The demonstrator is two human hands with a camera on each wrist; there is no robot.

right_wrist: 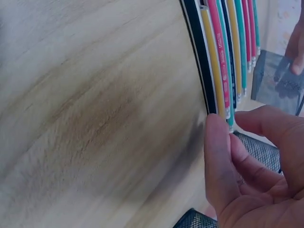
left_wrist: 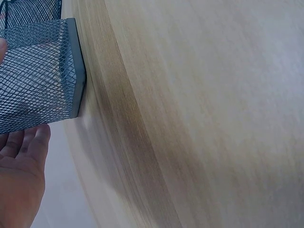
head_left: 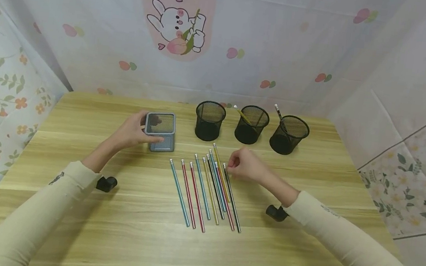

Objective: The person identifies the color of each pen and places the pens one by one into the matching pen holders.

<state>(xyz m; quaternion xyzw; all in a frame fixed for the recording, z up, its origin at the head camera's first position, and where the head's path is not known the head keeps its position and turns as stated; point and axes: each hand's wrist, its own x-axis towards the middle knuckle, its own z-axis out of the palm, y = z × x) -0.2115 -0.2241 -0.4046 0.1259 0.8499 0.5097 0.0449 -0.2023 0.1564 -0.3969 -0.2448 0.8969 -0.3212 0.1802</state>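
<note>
My left hand (head_left: pixel 133 130) grips a grey square mesh pen holder (head_left: pixel 168 144) from its left side, thumb across the front. The left wrist view shows the mesh wall (left_wrist: pixel 35 78) with fingers beneath it. Toward the middle, my right hand (head_left: pixel 248 165) has its fingers curled at the eraser end of the rightmost black pencil (head_left: pixel 233 200). In the right wrist view the thumb covers the end of that black pencil (right_wrist: pixel 199 52). A yellow pencil (right_wrist: pixel 212 61) lies right beside it. More red, teal, yellow and black pencils lie side by side, erasers toward the back.
Three round black mesh cups stand along the back: a left cup (head_left: pixel 207 131), a middle cup (head_left: pixel 246 135) holding a yellow pencil (head_left: pixel 242 115), and a right cup (head_left: pixel 281 145) holding a black pencil (head_left: pixel 279 113). Behind the wooden table (head_left: pixel 136 239) hangs a printed curtain (head_left: pixel 102 26).
</note>
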